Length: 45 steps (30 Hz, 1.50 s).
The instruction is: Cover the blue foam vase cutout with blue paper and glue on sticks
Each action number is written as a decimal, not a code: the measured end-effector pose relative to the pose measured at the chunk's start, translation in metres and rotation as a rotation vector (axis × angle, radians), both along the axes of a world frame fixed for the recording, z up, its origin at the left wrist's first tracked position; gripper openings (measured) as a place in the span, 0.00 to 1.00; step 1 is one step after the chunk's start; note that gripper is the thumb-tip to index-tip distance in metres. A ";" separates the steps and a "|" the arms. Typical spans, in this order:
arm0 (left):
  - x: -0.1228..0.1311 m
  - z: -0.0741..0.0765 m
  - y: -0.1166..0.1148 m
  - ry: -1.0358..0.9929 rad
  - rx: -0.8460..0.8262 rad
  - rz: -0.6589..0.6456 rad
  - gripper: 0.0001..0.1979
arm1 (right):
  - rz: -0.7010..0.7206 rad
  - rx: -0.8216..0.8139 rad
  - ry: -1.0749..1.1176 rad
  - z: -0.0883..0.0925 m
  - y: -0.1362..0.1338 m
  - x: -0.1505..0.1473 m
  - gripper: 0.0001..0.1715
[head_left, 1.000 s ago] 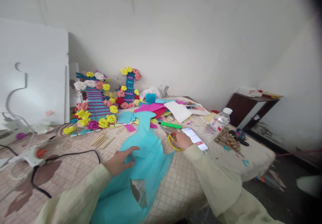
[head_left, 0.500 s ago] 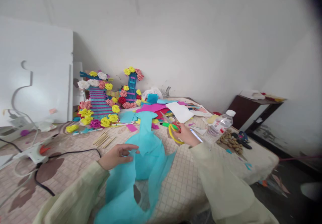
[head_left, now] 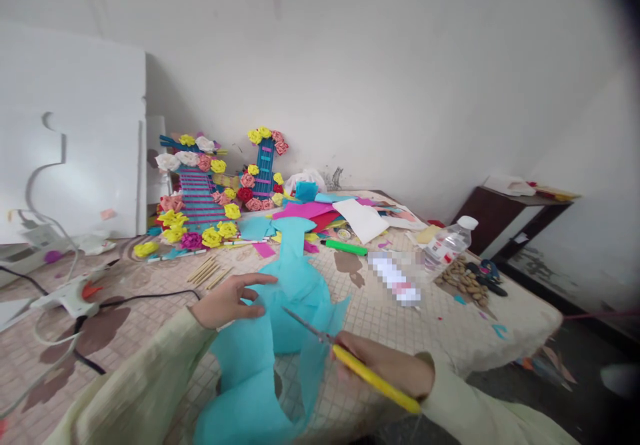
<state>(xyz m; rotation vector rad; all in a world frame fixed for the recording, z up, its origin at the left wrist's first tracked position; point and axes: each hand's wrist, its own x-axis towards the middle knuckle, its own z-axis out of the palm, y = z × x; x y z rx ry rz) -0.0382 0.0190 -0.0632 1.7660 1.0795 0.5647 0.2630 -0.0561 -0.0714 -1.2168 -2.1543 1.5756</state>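
A large turquoise tissue sheet (head_left: 285, 312) lies crumpled across the tiled tablecloth in front of me. My left hand (head_left: 227, 298) rests on its left part, fingers stretched out toward the right. My right hand (head_left: 387, 368) is closed on yellow-handled scissors (head_left: 345, 355), whose blades point up-left over the sheet's right edge. A phone (head_left: 395, 278) lies on the cloth beyond my right hand.
Two paper-flower stands (head_left: 200, 195) rise at the back, with loose coloured paper (head_left: 320, 215) and a green marker (head_left: 347, 248) beside them. A water bottle (head_left: 447, 245) and peanuts (head_left: 465, 284) sit at right. A glue gun (head_left: 70, 295) with cables lies at left. A dark side table (head_left: 505, 215) stands beyond.
My right hand picked the scissors up from beside the phone and brought them back toward me over the turquoise sheet. My left hand lifted slightly off the sheet, which has bunched up.
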 end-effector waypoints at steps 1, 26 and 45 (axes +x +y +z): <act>0.000 0.001 0.000 -0.005 -0.001 -0.008 0.30 | 0.016 0.020 -0.028 -0.001 -0.001 -0.001 0.20; 0.019 0.017 -0.023 0.053 -0.047 -0.091 0.31 | 0.043 -0.096 -0.002 0.016 0.012 -0.028 0.25; 0.016 0.005 -0.019 -0.124 -0.071 -0.083 0.31 | -0.089 -0.275 -0.079 0.014 0.011 -0.033 0.32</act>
